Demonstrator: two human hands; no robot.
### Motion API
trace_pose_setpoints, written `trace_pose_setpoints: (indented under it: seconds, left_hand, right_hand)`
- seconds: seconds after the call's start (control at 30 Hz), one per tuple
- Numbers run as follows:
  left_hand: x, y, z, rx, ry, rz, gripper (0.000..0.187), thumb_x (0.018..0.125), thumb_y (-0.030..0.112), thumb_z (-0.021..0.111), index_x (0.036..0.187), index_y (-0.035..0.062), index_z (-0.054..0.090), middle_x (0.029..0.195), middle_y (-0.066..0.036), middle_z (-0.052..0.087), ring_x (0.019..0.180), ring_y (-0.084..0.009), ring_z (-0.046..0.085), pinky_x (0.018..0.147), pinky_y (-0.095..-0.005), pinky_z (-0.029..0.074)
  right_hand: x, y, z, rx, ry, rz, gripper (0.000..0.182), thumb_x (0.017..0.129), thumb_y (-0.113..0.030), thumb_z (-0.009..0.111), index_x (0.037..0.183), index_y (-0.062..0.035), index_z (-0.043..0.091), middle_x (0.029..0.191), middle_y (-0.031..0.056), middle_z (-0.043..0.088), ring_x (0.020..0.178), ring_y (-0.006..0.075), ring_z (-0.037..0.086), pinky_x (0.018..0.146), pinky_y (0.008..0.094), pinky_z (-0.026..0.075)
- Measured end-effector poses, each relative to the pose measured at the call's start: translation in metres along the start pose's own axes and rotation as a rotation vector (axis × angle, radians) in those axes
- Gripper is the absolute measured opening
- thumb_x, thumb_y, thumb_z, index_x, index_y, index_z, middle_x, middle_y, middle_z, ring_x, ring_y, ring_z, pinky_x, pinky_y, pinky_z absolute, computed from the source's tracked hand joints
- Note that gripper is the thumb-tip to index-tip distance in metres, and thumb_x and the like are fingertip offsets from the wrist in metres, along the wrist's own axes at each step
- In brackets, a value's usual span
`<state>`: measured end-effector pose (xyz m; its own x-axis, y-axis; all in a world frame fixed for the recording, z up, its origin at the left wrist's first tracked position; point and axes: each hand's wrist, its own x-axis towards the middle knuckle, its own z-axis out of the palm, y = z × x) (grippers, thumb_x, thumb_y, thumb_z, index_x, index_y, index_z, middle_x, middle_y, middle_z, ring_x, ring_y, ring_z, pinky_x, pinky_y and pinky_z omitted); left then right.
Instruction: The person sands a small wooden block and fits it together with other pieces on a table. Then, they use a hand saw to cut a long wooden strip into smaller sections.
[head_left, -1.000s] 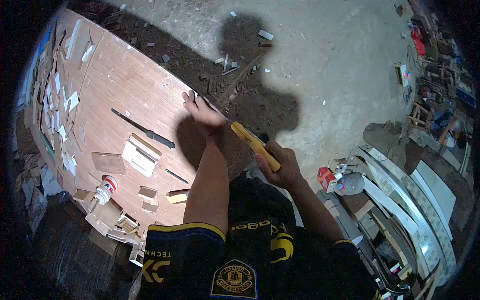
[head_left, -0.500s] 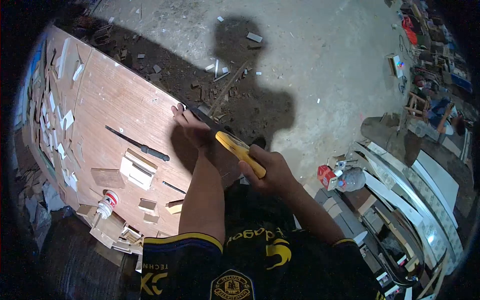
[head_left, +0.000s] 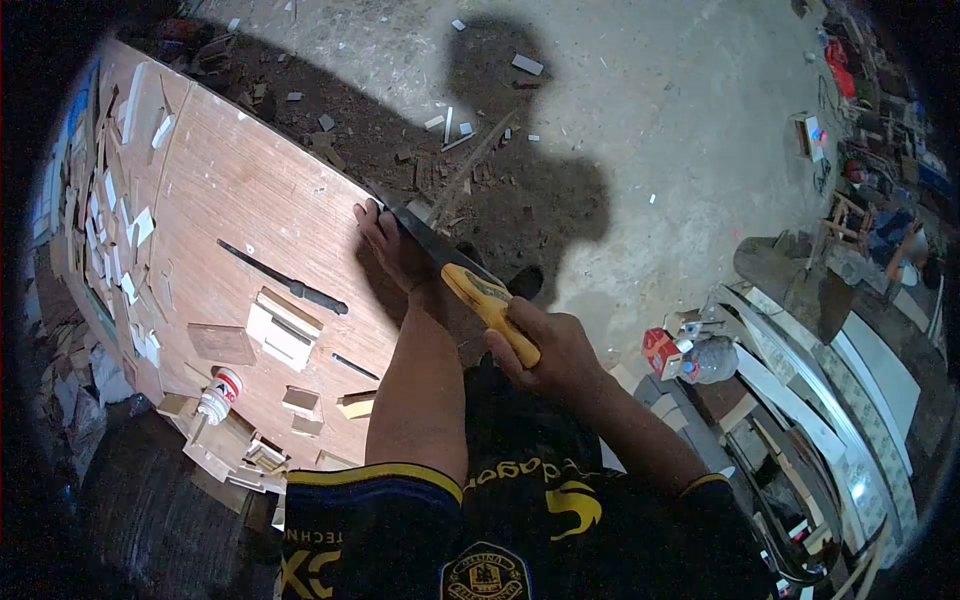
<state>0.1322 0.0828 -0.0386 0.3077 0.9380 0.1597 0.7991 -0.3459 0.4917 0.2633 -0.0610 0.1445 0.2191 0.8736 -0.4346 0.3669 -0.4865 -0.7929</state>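
Observation:
A handsaw (head_left: 488, 308) with a yellow handle and dark blade is gripped in my right hand (head_left: 548, 345), in front of my body. Its blade runs up and left along the edge of the wooden table (head_left: 250, 180), passing close beside my left hand (head_left: 395, 245). The fingers of that hand are stretched out and slightly apart at the table edge; what lies beneath the palm is hidden. To its left lies a long, thin, dark tool (head_left: 285, 282) with a black handle. Below that tool is a pale wooden piece with a raised frame (head_left: 284, 328).
A white and red bottle (head_left: 220, 395) stands among small wood pieces at the table's near edge. White offcuts (head_left: 125, 250) are piled on the left. Scraps (head_left: 527, 65) litter the concrete floor. A clear plastic jug (head_left: 710, 362) and long panels (head_left: 800, 400) are at right.
The whole view has shifted slightly, with things appearing a little farther right and down. My right hand keeps its grip on the handsaw, and my left hand stays at the table edge.

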Motion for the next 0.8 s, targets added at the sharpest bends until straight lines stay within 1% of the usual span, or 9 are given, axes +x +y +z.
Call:
trace_pose_setpoints:
  seconds: [0.07,0.17,0.23,0.3,0.47,0.57,0.63,0.73,0.8]
  left_hand:
    - [0.0,-0.001,0.002,0.003,-0.009,-0.016,0.03,0.088,0.019,0.064,0.103,-0.0015,0.049,0.136,-0.024,0.042,0.139,-0.0447,0.031,0.114,-0.0509,0.035]
    - [-0.002,-0.005,0.01,0.081,0.076,0.167,0.027,0.088,0.019,0.064,0.098,-0.0018,0.05,0.136,-0.025,0.041,0.14,-0.0444,0.029,0.114,-0.0515,0.033]
    - [-0.004,-0.012,0.015,0.014,0.011,-0.034,0.025,0.088,0.018,0.064,0.096,-0.0027,0.052,0.136,-0.026,0.04,0.14,-0.0443,0.028,0.115,-0.0523,0.032]
    - [-0.003,-0.006,0.006,0.028,-0.013,-0.027,0.024,0.089,0.017,0.062,0.097,-0.003,0.052,0.137,-0.026,0.04,0.14,-0.0443,0.027,0.115,-0.0525,0.032]
    - [-0.001,-0.01,0.015,0.011,0.008,-0.062,0.016,0.092,0.01,0.055,0.1,-0.0035,0.051,0.14,-0.026,0.038,0.138,-0.0444,0.031,0.115,-0.0509,0.033]
    - [-0.011,-0.032,0.041,-0.277,0.084,-0.193,0.012,0.094,0.007,0.051,0.099,-0.0036,0.05,0.142,-0.027,0.036,0.134,-0.0441,0.038,0.114,-0.0494,0.035]
    - [-0.01,-0.04,0.048,0.007,0.202,0.073,0.01,0.094,0.005,0.049,0.1,-0.0035,0.05,0.142,-0.03,0.034,0.132,-0.0433,0.042,0.113,-0.0489,0.036]
    - [-0.01,-0.039,0.045,0.025,0.128,0.028,0.012,0.094,0.006,0.051,0.1,-0.0034,0.05,0.142,-0.031,0.033,0.131,-0.0432,0.043,0.111,-0.0503,0.038]
    - [-0.01,-0.04,0.049,0.017,0.201,0.085,0.012,0.093,0.006,0.051,0.099,-0.0038,0.05,0.142,-0.032,0.033,0.131,-0.0437,0.043,0.11,-0.0512,0.039]
  right_hand:
    - [-0.001,0.001,0.001,0.016,-0.005,0.009,0.024,0.091,-0.025,0.066,0.093,-0.0046,0.053,0.07,0.0139,0.063,0.06,0.0267,0.067,0.054,0.0347,0.051]
    - [-0.006,-0.002,-0.005,0.024,-0.002,0.022,0.023,0.091,-0.023,0.065,0.093,-0.0045,0.053,0.07,0.0132,0.062,0.059,0.0249,0.066,0.054,0.0344,0.051]
    - [-0.014,-0.001,-0.01,0.014,-0.001,0.023,0.022,0.091,-0.023,0.065,0.092,-0.0043,0.053,0.069,0.0127,0.062,0.059,0.023,0.066,0.054,0.034,0.05]
    - [-0.034,0.002,-0.016,0.094,0.016,0.027,0.022,0.092,-0.023,0.064,0.091,-0.0035,0.052,0.066,0.0119,0.06,0.058,0.0185,0.065,0.053,0.0326,0.049]
    - [-0.078,-0.009,-0.03,0.107,0.019,0.122,0.022,0.091,-0.021,0.063,0.088,-0.0024,0.052,0.061,0.0103,0.057,0.053,0.0161,0.061,0.049,0.031,0.047]
    - [-0.084,-0.011,-0.035,0.109,0.015,0.146,0.022,0.091,-0.02,0.064,0.087,-0.0017,0.053,0.06,0.0093,0.057,0.05,0.0168,0.059,0.048,0.0312,0.045]
    - [-0.082,-0.011,-0.035,0.123,0.015,0.124,0.022,0.091,-0.02,0.064,0.087,-0.0012,0.053,0.06,0.0089,0.056,0.049,0.0171,0.058,0.048,0.0316,0.044]
    - [-0.084,-0.015,-0.032,0.107,0.001,0.152,0.022,0.09,-0.02,0.064,0.086,-0.0007,0.054,0.06,0.0102,0.056,0.05,0.0178,0.059,0.048,0.0318,0.044]
    - [-0.088,-0.018,-0.028,0.125,0.011,0.182,0.021,0.09,-0.019,0.064,0.085,-0.0008,0.055,0.062,0.0115,0.055,0.05,0.0179,0.057,0.049,0.0319,0.043]
